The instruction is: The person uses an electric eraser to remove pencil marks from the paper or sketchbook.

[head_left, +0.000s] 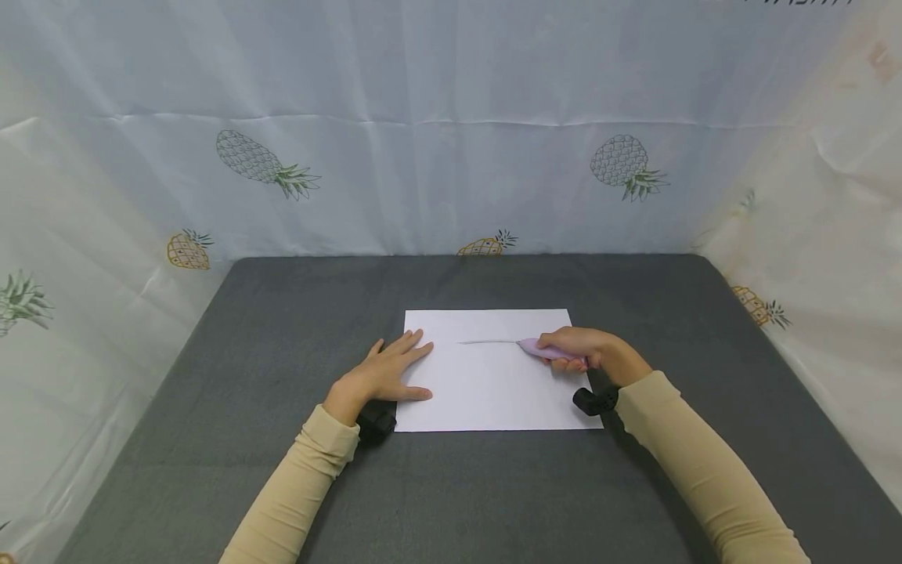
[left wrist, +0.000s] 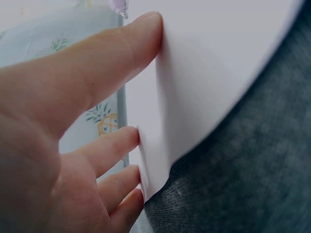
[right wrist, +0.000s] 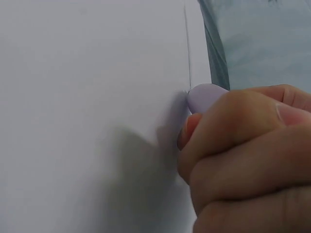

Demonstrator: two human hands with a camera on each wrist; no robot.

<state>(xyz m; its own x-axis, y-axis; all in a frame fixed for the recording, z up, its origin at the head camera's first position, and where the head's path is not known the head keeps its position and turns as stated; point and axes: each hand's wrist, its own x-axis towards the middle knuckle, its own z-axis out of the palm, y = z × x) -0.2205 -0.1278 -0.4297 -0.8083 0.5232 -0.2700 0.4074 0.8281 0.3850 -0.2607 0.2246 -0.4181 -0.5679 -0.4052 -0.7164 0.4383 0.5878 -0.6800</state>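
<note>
Left hand (head_left: pixel 384 373) spreads fingers on paper (head_left: pixel 486 392); right hand (head_left: pixel 592 347) grips lilac tool (head_left: pixel 532 348); line (head_left: pixel 486 341) crosses only part of far side

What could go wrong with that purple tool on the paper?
The paper might pivot, since the left hand rests only near its left edge. The line could wobble, as the right hand guides the purple tool freehand. If the tool cuts, which I can't tell, it might mark the table beneath.
</note>
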